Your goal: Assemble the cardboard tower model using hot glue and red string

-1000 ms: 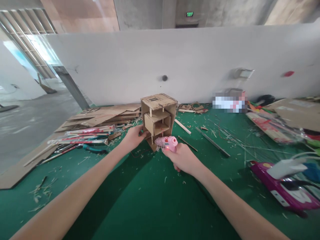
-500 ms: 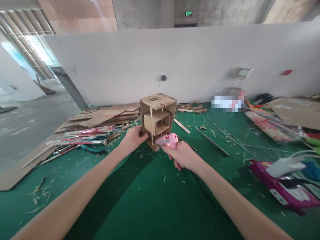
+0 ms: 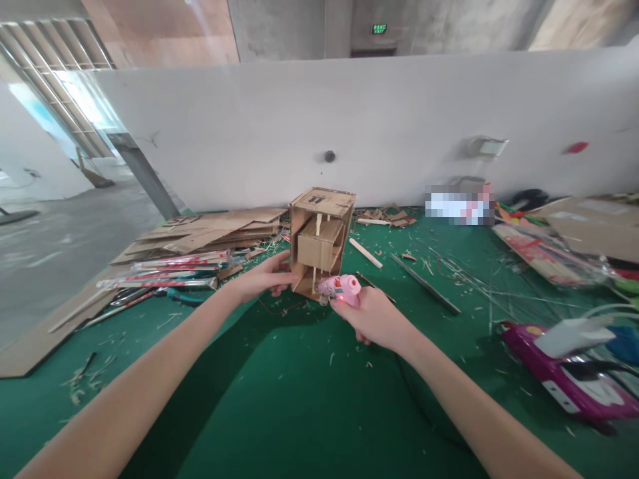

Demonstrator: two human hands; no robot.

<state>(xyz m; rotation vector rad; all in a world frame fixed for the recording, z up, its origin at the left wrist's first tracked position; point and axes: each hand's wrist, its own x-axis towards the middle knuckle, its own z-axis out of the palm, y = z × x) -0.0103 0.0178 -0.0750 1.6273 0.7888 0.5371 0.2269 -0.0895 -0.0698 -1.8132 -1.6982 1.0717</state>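
A brown cardboard structure stands upright on the green table, with an inner box and thin wooden sticks between its levels. Against its lower left side rests my left hand, fingers apart and touching the cardboard without wrapping round it. My right hand is closed round the handle of a pink hot glue gun, whose small light glows. The gun's nozzle points left at the structure's lower front opening, near a short upright stick. Whether the tip touches the cardboard, I cannot tell.
Flat cardboard sheets and wrapped sticks lie to the left, beside teal-handled pliers. On the right are a loose wooden stick, a grey metal rod and a purple power strip with plugs. A white partition rises behind.
The cardboard structure has turned, showing more of its inner box's left face. My left hand has loosened from its lower edge to its side. The glue gun stays near the bottom.
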